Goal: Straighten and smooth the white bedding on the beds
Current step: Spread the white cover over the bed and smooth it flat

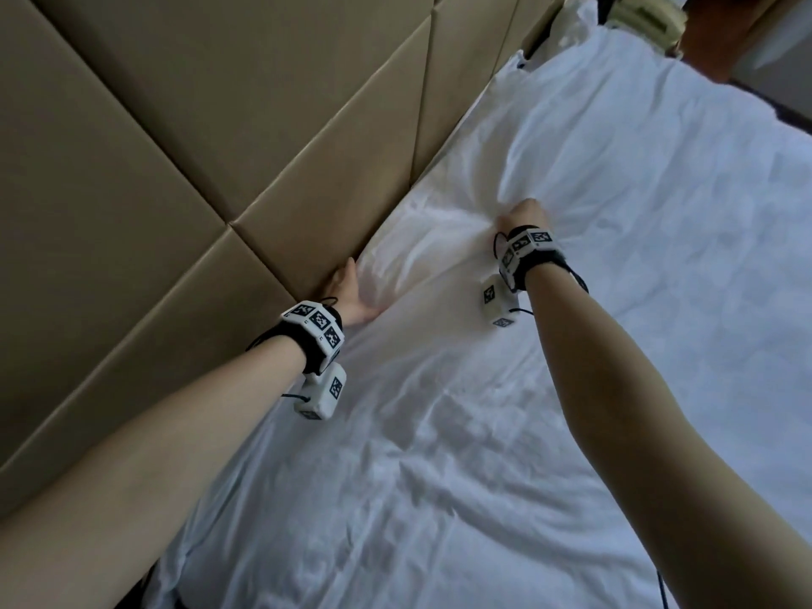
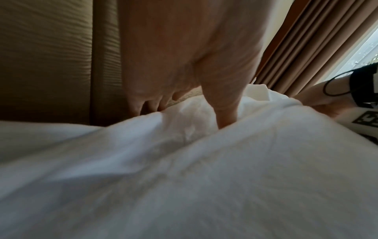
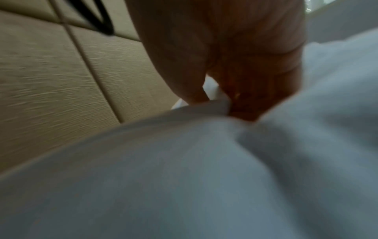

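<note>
White bedding (image 1: pixel 505 410) spread over the whole bed, rumpled with soft creases across the middle and flatter toward the far side. Padded tan headboard panels (image 1: pixel 175 169) running along the left edge, bedding butting right up against them. Brown curtains (image 2: pixel 306 48) and a bright window (image 2: pixel 364 48) beyond the far end, daylight falling across the cloth. A pale phone-like object (image 1: pixel 646 15) at the far top, too small to make out. Pillow-like bulge (image 1: pixel 417 252) under the cover between the two hands, probably the piece being squared up. Left hand (image 1: pixel 351 296) wedged at the seam between headboard and bedding, fingers (image 2: pixel 143 103) reaching down behind the cloth and thumb pressed into a fold, likely to tuck or anchor that edge; grip there looks like a pinch on the fabric, though fingertips are hidden. Right hand (image 1: pixel 523 217) closed tight, a gathered ridge of bedding pinched between thumb and curled fingers (image 3: pixel 255 97), creases radiating from it, seemingly pulling the cover taut away from the anchored side.
</note>
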Demonstrator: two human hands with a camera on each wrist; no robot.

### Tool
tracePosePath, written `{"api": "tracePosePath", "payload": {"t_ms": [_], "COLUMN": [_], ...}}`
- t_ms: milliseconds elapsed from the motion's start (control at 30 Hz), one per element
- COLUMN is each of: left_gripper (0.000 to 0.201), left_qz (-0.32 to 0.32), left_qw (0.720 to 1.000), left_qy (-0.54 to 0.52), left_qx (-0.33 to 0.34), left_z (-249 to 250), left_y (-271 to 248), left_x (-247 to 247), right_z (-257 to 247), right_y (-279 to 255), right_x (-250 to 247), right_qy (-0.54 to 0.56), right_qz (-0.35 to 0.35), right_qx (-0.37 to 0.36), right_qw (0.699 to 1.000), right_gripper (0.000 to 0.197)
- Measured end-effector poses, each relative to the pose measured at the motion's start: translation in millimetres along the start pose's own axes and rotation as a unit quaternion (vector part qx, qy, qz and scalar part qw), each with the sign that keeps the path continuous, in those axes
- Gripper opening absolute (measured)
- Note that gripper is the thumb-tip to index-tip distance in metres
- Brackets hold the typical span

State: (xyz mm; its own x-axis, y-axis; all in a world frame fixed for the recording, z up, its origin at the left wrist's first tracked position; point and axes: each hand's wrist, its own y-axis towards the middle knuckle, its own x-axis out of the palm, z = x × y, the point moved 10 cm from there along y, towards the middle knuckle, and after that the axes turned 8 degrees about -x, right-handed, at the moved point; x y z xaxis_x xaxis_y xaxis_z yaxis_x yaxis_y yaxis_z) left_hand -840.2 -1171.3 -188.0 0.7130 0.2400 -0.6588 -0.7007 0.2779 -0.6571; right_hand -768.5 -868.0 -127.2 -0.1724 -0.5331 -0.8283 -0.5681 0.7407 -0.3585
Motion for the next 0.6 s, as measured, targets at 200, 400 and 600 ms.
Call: {"api": "tracePosePath", "payload": {"t_ms": [200, 400, 600], "left_gripper": [0.076, 0.029, 0.016], "left_qz": [-0.014, 0.144, 0.190], "left_qw": [1.000, 0.987, 0.977], "left_qy": [-0.007, 0.068, 0.097], "left_qx": [-0.023, 0.023, 0.008], "left_z": [2, 33, 25], "left_y": [12, -10, -14], "left_x": [-2, -60, -65], "right_z": [-7, -49, -80], "right_y": [4, -2, 14], "right_x": [-4, -57, -30], "right_qy": [0.138, 0.318, 0.258], "right_qz": [0.032, 0.184, 0.166], "right_qx": [-0.019, -0.084, -0.091], "right_qw": [0.990, 0.926, 0.948], "right_gripper": [0.028, 0.042, 0.026]}}
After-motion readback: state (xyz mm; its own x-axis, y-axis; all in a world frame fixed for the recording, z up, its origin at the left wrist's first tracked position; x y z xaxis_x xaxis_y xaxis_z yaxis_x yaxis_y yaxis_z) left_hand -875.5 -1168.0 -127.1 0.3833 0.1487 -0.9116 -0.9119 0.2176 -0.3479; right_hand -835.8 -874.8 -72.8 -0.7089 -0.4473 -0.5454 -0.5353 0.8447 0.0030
